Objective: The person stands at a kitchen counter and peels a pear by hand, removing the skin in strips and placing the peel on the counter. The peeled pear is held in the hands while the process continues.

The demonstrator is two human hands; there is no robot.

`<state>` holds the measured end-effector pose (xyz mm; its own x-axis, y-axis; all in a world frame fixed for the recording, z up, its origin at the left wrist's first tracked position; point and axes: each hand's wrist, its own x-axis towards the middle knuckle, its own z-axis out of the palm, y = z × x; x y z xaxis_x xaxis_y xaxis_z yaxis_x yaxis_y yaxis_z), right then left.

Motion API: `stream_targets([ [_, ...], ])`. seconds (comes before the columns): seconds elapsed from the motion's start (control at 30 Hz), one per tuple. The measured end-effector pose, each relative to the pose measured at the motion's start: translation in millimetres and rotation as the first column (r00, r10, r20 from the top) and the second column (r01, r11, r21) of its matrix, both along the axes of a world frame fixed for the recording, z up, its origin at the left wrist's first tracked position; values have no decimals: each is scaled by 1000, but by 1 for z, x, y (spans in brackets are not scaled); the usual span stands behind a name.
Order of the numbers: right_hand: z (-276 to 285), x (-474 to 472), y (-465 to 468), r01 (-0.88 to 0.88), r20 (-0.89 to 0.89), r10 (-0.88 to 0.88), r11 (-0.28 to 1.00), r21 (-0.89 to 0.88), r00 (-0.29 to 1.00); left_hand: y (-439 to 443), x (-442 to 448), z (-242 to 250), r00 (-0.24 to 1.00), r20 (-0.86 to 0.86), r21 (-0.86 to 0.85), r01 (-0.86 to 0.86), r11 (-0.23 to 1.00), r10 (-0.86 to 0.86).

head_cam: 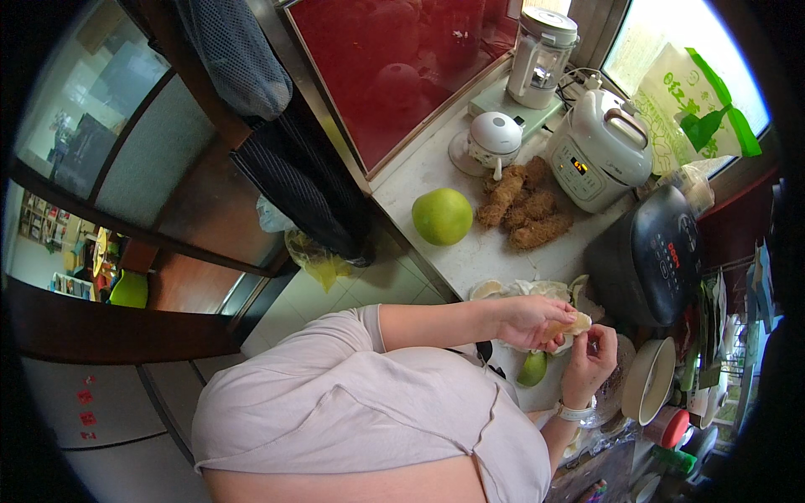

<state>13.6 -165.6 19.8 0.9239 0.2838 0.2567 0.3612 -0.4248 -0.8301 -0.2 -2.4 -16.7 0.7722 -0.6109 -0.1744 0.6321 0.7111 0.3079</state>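
My left hand (534, 320) holds a pale, peeled citrus segment (578, 324), which looks like pomelo. The thumb and fingertips of my right hand (590, 368) pinch its near end; a pale watch or band circles that wrist. Below my left hand, a piece of green rind (532, 369) lies on the white counter. Pale peel scraps (490, 290) lie beside and partly behind the left hand. A whole green pomelo (442, 216) rests farther up the counter, next to several brown, hairy tubers (525, 210).
A white electric cooker (597, 151), a black rice cooker (648, 258), a blender (542, 60) and a small white appliance (495, 135) stand around the tubers. Right of my hands are a cream oval container (648, 380), a clear plastic-looking bowl and a red-lidded jar (668, 427). A dark board (597, 475) lies below.
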Motion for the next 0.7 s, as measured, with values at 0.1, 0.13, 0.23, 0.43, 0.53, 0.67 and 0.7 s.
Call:
stream_targets([
  [0.1,2,2,-4,-17,-1,17,1000,23,1000,-1,0,-2,999,-31,-75,35,997,-38],
  [0.13,1,2,-3,-23,-45,27,996,86,999,-1,0,-2,998,-43,-98,41,994,-45],
  [0.23,-1,-1,-1,12,-135,28,956,292,990,-3,-2,2,999,-45,-15,-1,1000,0],
  [0.43,4,-3,5,-21,-43,32,970,243,999,-4,-10,17,998,70,116,-7,993,-2],
  [0.53,9,-6,5,-3,-34,9,982,189,999,-5,-9,22,988,156,420,-66,905,0],
  [0.67,11,-10,8,19,-6,-18,981,195,1000,-5,-10,22,602,798,565,-762,315,26],
  [0.7,12,-11,9,22,5,-23,983,184,1000,-4,-9,22,611,787,542,-748,384,80],
])
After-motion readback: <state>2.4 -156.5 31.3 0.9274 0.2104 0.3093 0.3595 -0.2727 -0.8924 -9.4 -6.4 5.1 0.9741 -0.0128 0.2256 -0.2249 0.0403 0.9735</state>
